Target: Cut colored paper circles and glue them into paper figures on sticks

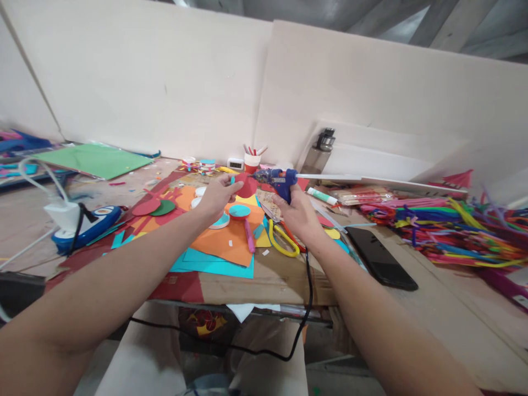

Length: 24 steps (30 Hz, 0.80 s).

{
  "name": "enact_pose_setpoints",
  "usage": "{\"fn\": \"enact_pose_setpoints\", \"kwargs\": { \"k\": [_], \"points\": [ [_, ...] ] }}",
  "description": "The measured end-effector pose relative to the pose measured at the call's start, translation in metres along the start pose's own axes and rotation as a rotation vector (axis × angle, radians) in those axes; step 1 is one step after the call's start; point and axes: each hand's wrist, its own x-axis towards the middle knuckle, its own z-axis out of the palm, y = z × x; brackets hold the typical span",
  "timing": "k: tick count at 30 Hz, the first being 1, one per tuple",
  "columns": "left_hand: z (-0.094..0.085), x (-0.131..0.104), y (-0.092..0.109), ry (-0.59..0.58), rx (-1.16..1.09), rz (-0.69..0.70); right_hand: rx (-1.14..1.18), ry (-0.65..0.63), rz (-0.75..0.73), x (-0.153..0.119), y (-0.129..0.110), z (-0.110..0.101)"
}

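In my left hand [220, 193] a red paper circle [248, 187] is pinched at its edge, held up over the table. My right hand [295, 212] grips a blue hot glue gun [280, 180], a white glue stick poking out of its back end. The nozzle points left at the red circle; whether they touch I cannot tell. Below lie orange paper [220, 237], turquoise sheets [214, 267] and a turquoise-topped disc [239, 211]. Yellow-handled scissors [284, 246] lie under my right hand. Red and green paper circles [164, 208] rest left of my left hand.
A black phone [381, 258] and colourful pipe cleaners [445, 225] lie on the right. A bottle [318, 154] and a cup of pens [252, 160] stand behind. The gun's black cord [308, 286] hangs over the front edge. At left sits a blue power strip [93, 226].
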Motion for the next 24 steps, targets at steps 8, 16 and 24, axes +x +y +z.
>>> {"fn": "enact_pose_setpoints", "kwargs": {
  "k": [8,16,24],
  "points": [
    [-0.0003,-0.0014,0.0000,-0.029,0.010,0.005,-0.016,0.008,0.010,-0.0007,-0.0013,-0.0004],
    [0.0003,-0.0014,0.0019,-0.015,0.017,0.001,0.017,-0.024,-0.007,-0.0013,0.0001,0.0013],
    [-0.0006,-0.0004,0.0020,-0.013,0.008,0.006,-0.027,-0.017,0.034,-0.0028,-0.0073,-0.0013]
  ]
}}
